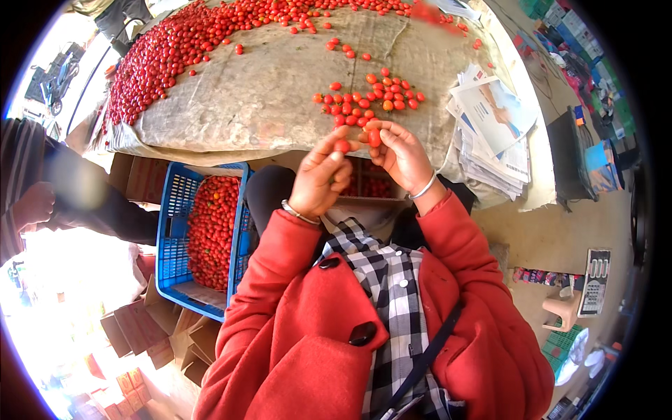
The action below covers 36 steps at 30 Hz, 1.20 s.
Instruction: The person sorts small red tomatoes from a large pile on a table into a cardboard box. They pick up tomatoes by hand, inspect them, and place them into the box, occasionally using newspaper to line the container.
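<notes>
My left hand (321, 176) pinches a red cherry tomato (342, 146) between thumb and fingers. In my right hand (404, 156) is another cherry tomato (374, 138), gripped by thumb and forefinger. Both hands are raised at the near edge of a cloth-covered table (252, 113), close together. Just beyond them lies a loose group of cherry tomatoes (395, 96), mostly red with a few orange. A much larger heap (157, 68) curves along the table's left and far sides. Below my hands, partly hidden by them, a cardboard box (362, 199) holds more tomatoes.
To my left stands a blue plastic crate (170, 252) with many cherry tomatoes (212, 231) inside. Papers (493, 118) are stacked at the table's right end. Another person's leg (105, 194) reaches near the crate. Cardboard boxes (139, 325) and a plastic stool (564, 310) are on the floor.
</notes>
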Each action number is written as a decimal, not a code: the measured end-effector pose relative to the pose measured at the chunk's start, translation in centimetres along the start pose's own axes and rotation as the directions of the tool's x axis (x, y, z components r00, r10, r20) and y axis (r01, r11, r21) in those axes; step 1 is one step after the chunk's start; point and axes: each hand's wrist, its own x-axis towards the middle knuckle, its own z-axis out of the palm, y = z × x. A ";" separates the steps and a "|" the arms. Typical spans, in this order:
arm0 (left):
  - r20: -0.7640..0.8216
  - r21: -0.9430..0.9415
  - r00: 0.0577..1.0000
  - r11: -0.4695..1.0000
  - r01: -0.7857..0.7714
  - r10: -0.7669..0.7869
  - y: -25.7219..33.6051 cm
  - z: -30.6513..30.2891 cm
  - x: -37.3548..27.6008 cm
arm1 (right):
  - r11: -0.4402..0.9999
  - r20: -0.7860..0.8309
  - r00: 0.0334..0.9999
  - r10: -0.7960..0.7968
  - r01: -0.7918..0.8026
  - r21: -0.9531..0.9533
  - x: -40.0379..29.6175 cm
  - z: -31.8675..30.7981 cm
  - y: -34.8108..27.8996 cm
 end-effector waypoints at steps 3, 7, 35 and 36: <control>-0.188 0.104 0.976 0.990 -0.095 0.113 2.2 -2.3 -1.2 | 0.999 0.006 0.999 0.046 -0.046 0.000 -0.2 -0.7 -0.5; -0.501 0.435 0.790 0.892 -0.123 0.353 6.9 -6.7 -4.7 | 0.998 -0.011 0.998 0.056 -0.056 0.005 -0.2 -2.4 -0.2; 0.110 0.988 0.927 0.064 -0.142 0.358 3.1 -6.7 2.8 | 0.042 0.096 0.994 -0.051 0.098 -0.994 -3.2 -9.8 5.4; 0.106 0.987 0.930 0.079 -0.142 0.351 2.7 -6.9 3.4 | 0.056 0.110 0.993 -0.042 0.112 -0.992 -3.2 -9.9 5.8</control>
